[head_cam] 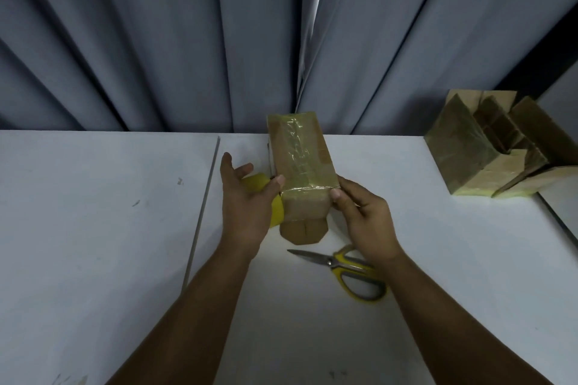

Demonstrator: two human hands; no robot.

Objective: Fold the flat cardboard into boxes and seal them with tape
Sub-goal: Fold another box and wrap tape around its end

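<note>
Gripping the box [301, 159] at its near right corner, the right hand [362, 216] has its thumb on the front and its fingers curled behind, so its grip is closed on the cardboard. The left hand [247, 200] is at the box's near left corner. Its thumb touches the edge while its fingers are straight and spread, a wide grip. A yellow roll [259, 184] shows behind this palm, just beside the box; whether the hand holds it cannot be told. The box is held up over the middle of the surface [93, 228], tilted with its far end higher. Clear tape [297, 141] runs along its upper face and wraps over the near edge. Below that, the near-end flaps [303, 233] are folded together; nothing of the inside shows.

Scissors [344, 266] with yellow handles lie on the surface under the right wrist, blades pointing left. At the far right stands a cluster of boxes [488, 147], some taped shut, some with flaps up. Their insides are too dark to tell contents. A grey curtain [156, 40] hangs behind.
</note>
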